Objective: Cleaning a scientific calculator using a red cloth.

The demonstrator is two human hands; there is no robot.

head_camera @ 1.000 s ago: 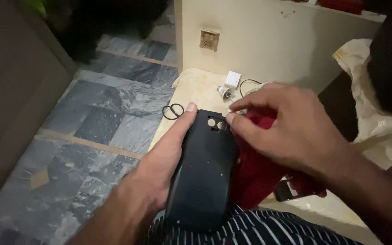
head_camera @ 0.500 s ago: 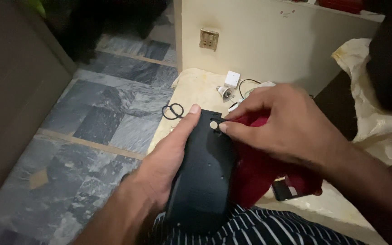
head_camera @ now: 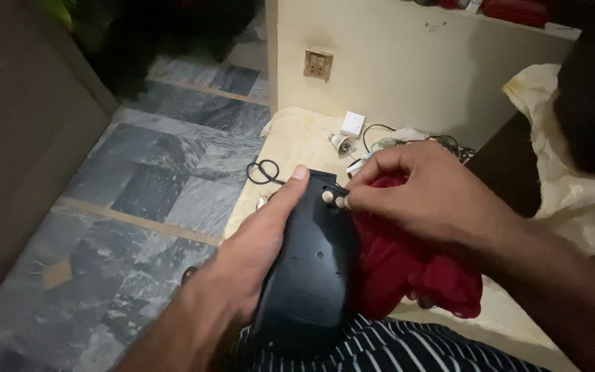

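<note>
- At the centre of the view, above the striped cloth (head_camera: pixel 408 348) on the person's lap, lies the black curved plastic casing (head_camera: pixel 315 269), long and smooth, with small screw holes on its back.
- Left hand (head_camera: pixel 253 258) grips the casing from its left side: the palm is wrapped along the edge and the thumb is stretched up to the top corner of the casing.
- Right hand (head_camera: pixel 425 196) is at the top end of the casing; its fingertips are pressed together on a small pale round part (head_camera: pixel 326 197), which touches the casing there.
- Just right of the casing, partly under the right hand, a soft red cloth (head_camera: pixel 414 275) is bunched.
- Beyond the casing, on the low cream surface (head_camera: pixel 297 141), there are a black rubber ring (head_camera: pixel 264 171), a small metal bulb socket (head_camera: pixel 341 142), a white square plug (head_camera: pixel 352 125) and thin dark wires (head_camera: pixel 442 142).
- Further behind the casing stands a cream wall with a worn wall socket (head_camera: pixel 318 65); left of the casing is a grey marble floor (head_camera: pixel 146 200).
- I judge the casing to be stiff, rather light and a little slippery because of the glossy surface; its long side edges look the safest place to hold it. The small pale part seems easy to drop, so only a fine pinch suits it.
</note>
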